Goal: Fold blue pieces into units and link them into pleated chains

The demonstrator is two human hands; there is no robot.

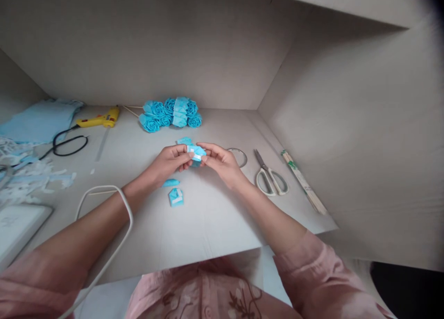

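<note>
Between my two hands is a small folded blue petal piece (pixel 197 151) with a white strip on it, held above the table. My left hand (pixel 173 160) pinches its left end between thumb and fingers. At its right end, my right hand (pixel 219 161) pinches it the same way. Behind it lies another blue piece (pixel 184 140), partly hidden by my fingers. Nearer me on the table are a folded blue piece with white strips (pixel 176 197) and a narrow blue piece (pixel 171 183) close to my left wrist.
Several blue crepe-like roses (pixel 152 115) on sticks lie at the back. A yellow glue gun (pixel 100 119), blue sheets (pixel 41 117) and white scraps (pixel 34 171) are on the left. On the right are a tape ring (pixel 245 158), scissors (pixel 268 175) and packaged sticks (pixel 301 180). A white cable (pixel 129 208) crosses my left forearm.
</note>
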